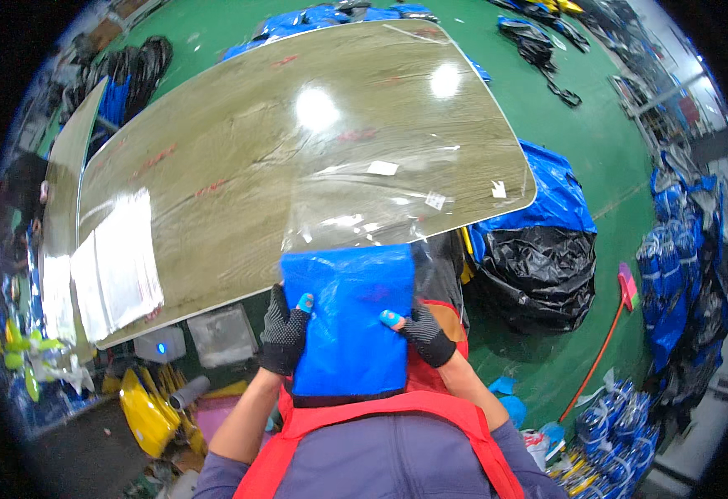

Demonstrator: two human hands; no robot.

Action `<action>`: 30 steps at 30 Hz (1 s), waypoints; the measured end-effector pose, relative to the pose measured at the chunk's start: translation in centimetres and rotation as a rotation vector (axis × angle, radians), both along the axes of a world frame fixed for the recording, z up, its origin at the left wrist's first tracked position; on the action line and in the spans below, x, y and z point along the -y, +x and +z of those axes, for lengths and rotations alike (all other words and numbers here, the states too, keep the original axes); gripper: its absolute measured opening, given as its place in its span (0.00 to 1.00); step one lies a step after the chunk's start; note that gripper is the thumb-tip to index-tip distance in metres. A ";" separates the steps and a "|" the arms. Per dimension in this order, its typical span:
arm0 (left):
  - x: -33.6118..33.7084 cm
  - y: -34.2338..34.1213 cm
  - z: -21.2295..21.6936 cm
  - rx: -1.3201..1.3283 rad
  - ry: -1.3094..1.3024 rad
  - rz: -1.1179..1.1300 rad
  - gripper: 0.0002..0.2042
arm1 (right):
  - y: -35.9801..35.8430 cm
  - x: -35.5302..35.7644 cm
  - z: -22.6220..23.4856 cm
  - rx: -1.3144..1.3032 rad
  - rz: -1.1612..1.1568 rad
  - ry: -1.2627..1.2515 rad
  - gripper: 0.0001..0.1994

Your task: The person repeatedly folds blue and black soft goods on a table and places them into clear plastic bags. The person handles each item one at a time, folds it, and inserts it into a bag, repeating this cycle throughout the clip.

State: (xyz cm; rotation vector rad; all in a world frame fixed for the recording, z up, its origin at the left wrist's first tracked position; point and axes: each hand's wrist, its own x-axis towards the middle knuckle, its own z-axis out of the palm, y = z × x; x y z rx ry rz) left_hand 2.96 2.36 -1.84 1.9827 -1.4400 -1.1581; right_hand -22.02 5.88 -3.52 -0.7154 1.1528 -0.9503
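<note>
At the near edge of the table (239, 200), a folded blue bag (349, 320) is being held upright against the person's chest, its top edge sliding into the mouth of a clear plastic sleeve (364, 218) that is lying on the wooden tabletop. Both hands are wearing dark dotted gloves with blue fingertips. The left hand (283, 331) is gripping the bag's left edge, thumb pressing on the front face. The right hand (424, 331) is clasping the right edge, its thumb likewise lying across the blue fabric. The person is wearing a red vest (380, 416) over a grey top.

On the table's left end, a stack of white sheets (116, 268) is resting near the edge, well apart from the bag. Small white labels (383, 168) are lying on the tabletop beyond the clear sleeve. To the right of the table, a black sack (538, 274) is sitting on the green floor (597, 141) with blue bags piled on top of it. A red-handled tool (605, 341) is lying on the floor just beyond the sack.
</note>
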 end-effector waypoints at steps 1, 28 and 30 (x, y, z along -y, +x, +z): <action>-0.3 0.2 -0.5 -0.179 -0.077 -0.002 0.32 | -0.8 -0.5 0.6 -0.006 -0.026 0.188 0.40; 0.1 0.1 2.9 -0.802 0.157 -0.109 0.37 | -2.3 -3.6 2.2 -0.072 0.116 0.104 0.34; -3.6 0.4 3.1 -0.810 0.102 -0.210 0.45 | -1.5 -6.6 2.7 -0.076 0.137 -0.021 0.36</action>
